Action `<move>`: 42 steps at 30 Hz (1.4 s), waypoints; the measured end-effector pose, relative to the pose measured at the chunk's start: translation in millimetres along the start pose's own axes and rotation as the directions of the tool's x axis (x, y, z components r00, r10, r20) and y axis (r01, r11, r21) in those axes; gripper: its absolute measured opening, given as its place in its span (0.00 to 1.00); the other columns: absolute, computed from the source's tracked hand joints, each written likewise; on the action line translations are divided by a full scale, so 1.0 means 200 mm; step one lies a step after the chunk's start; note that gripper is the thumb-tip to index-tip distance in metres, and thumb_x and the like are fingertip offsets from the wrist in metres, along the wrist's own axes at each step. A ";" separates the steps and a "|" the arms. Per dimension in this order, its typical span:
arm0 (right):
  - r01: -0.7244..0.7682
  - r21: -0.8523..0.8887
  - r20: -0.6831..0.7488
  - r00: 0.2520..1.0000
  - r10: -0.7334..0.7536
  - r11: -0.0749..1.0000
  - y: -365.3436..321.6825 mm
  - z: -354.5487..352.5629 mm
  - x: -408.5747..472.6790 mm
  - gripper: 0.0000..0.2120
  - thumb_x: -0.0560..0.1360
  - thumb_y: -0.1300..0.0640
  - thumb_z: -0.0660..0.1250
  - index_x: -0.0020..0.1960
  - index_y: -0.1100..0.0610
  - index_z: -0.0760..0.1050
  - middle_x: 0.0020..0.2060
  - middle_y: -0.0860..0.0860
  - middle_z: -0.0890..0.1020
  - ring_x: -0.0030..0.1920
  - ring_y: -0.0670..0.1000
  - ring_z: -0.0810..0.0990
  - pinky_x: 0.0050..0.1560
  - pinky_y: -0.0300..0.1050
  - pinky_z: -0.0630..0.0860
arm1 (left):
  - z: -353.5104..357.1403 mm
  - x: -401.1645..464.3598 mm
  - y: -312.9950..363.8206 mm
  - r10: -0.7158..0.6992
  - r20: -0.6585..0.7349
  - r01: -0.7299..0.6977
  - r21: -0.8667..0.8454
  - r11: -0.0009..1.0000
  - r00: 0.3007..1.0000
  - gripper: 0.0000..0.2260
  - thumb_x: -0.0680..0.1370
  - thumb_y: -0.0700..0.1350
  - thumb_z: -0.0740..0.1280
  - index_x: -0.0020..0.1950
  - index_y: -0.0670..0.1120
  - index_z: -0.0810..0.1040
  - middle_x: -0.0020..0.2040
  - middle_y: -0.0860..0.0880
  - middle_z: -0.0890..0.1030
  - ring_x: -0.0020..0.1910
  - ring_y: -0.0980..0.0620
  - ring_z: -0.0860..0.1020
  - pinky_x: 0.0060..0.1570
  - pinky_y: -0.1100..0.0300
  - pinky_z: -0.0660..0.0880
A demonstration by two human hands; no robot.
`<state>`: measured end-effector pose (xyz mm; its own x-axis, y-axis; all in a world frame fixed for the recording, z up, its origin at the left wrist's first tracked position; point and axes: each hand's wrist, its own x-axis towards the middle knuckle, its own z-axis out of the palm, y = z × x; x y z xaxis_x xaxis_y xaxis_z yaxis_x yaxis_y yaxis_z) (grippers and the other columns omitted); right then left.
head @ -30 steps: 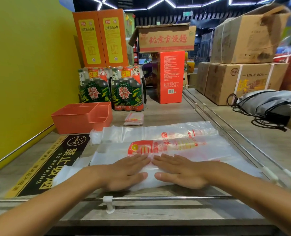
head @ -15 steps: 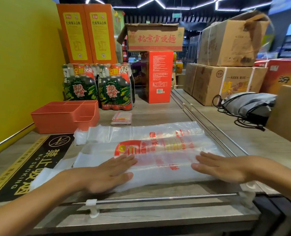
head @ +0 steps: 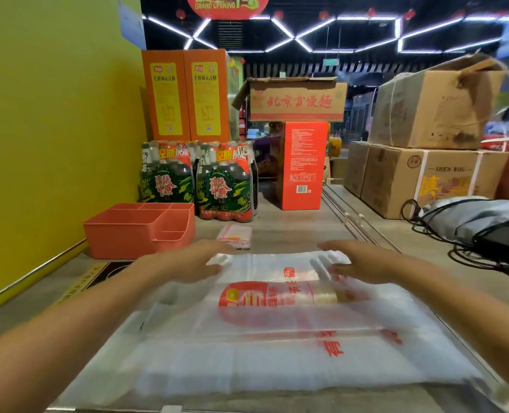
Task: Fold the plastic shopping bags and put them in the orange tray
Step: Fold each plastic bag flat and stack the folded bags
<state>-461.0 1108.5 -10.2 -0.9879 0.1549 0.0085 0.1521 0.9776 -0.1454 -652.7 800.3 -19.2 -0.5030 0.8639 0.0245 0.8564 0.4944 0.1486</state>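
Orange plastic tray with compartments (head: pixel 140 231) at far left on wooden counter (head: pixel 292 225), against yellow wall. Left hand (head: pixel 184 263) at far-left edge of translucent white plastic shopping bag with red print (head: pixel 277 323); grip blurred, cannot tell. Small folded bag bundle (head: pixel 235 236) lying just beyond, right of tray. Bag spread flat mid-counter. Right hand (head: pixel 357 265) at bag's far-right edge, fingers loosely extended, thumb beneath; grip unclear.

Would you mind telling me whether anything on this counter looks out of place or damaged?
One small folded bag lies on the counter beside the orange tray, not in it. The top cardboard box at the right is dented and torn.
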 end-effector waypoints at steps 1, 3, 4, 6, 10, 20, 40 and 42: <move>-0.008 0.003 0.005 1.000 0.008 1.000 0.01 0.02 0.05 0.31 0.80 0.50 0.68 0.79 0.51 0.61 0.77 0.48 0.67 0.75 0.50 0.67 0.74 0.45 0.64 | 0.00 0.05 -0.03 -0.027 0.047 0.026 0.029 0.999 0.999 0.26 0.83 0.47 0.65 0.79 0.55 0.63 0.79 0.55 0.63 0.77 0.53 0.62 0.76 0.52 0.60; -0.014 0.004 0.039 0.999 0.014 1.000 0.02 0.06 0.14 0.36 0.78 0.48 0.71 0.81 0.51 0.57 0.78 0.48 0.64 0.76 0.51 0.65 0.75 0.45 0.62 | 0.01 0.12 -0.09 -0.118 0.134 0.110 0.062 0.992 0.984 0.31 0.80 0.52 0.68 0.80 0.59 0.58 0.80 0.54 0.61 0.76 0.50 0.63 0.74 0.47 0.66; -0.022 0.009 0.062 0.998 0.022 1.000 0.03 0.08 0.18 0.39 0.77 0.47 0.72 0.81 0.50 0.56 0.78 0.48 0.63 0.76 0.51 0.64 0.74 0.45 0.61 | 0.01 0.14 -0.11 -0.161 0.160 0.153 0.060 0.986 0.974 0.34 0.78 0.54 0.71 0.80 0.61 0.57 0.79 0.54 0.61 0.75 0.49 0.65 0.70 0.46 0.70; -0.038 -0.002 0.067 0.997 0.038 0.999 0.05 0.11 0.23 0.41 0.75 0.45 0.74 0.80 0.49 0.57 0.78 0.48 0.64 0.75 0.52 0.66 0.72 0.44 0.63 | 0.03 0.18 -0.14 -0.207 0.172 0.204 0.038 0.978 0.963 0.37 0.75 0.55 0.74 0.79 0.62 0.57 0.78 0.54 0.62 0.72 0.48 0.67 0.66 0.46 0.75; 0.039 -0.042 -0.129 0.991 -0.044 0.998 0.09 0.14 0.28 0.38 0.70 0.48 0.79 0.75 0.47 0.67 0.70 0.45 0.72 0.70 0.51 0.70 0.68 0.43 0.68 | 0.05 0.20 -0.10 -0.063 0.003 0.063 0.091 0.994 0.998 0.29 0.75 0.50 0.76 0.73 0.52 0.69 0.64 0.53 0.71 0.61 0.55 0.67 0.60 0.62 0.66; 0.238 -0.333 -0.430 0.823 -0.372 0.912 0.05 0.14 0.19 0.24 0.68 0.51 0.80 0.63 0.52 0.81 0.56 0.48 0.82 0.54 0.53 0.81 0.49 0.39 0.72 | 0.09 0.09 -0.09 0.243 -0.372 -0.140 0.283 0.949 0.896 0.20 0.77 0.48 0.73 0.68 0.52 0.76 0.65 0.54 0.77 0.63 0.53 0.76 0.48 0.64 0.72; 0.339 -0.179 -0.415 0.825 -0.383 0.924 -0.12 0.17 0.12 0.32 0.74 0.47 0.75 0.75 0.46 0.69 0.72 0.44 0.73 0.71 0.45 0.70 0.72 0.41 0.65 | 0.11 0.01 0.01 0.395 -0.578 -0.311 0.243 0.919 0.714 0.05 0.77 0.42 0.72 0.48 0.50 0.78 0.51 0.56 0.81 0.50 0.55 0.80 0.42 0.57 0.81; 0.338 -0.187 -0.387 0.838 -0.386 0.922 -0.16 0.16 0.11 0.25 0.76 0.49 0.73 0.71 0.47 0.74 0.68 0.44 0.77 0.67 0.46 0.74 0.68 0.43 0.72 | 0.11 -0.03 0.02 0.408 -0.535 -0.317 0.257 0.913 0.740 0.06 0.76 0.41 0.72 0.49 0.50 0.77 0.49 0.56 0.82 0.46 0.57 0.80 0.38 0.60 0.80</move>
<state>-488.2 1076.3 -37.7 -0.8742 -0.1923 0.4458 -0.1882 0.9806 0.0540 -642.4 798.9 -41.3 -0.0853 0.7896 0.6076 0.9711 0.2022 -0.1265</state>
